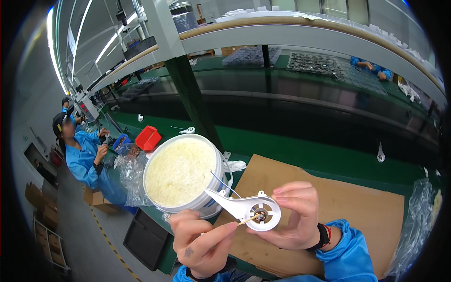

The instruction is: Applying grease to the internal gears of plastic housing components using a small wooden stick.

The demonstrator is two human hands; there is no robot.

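Note:
My right hand (298, 217) grips a white plastic housing (235, 205) by its round end, thumb below and fingers above. The housing tapers to a narrow tip at the left, and a thin blue wire (224, 182) sticks up from it. Between the fingertips of my left hand (199, 244) is a thin wooden stick (248, 220). Its far tip reaches into the opening at the centre of the round end, against a small metal and dark part there. Just behind the housing stands a white bucket (217, 157) full of pale yellow, grease-like stuff.
Brown cardboard (329, 202) lies on the green bench under my hands. A red bin (148, 138) and clear plastic bags (133, 176) are left of the bucket. A green post (195, 103) rises behind it. A co-worker in blue (84, 155) works at the left; more white housings (381, 153) lie beyond.

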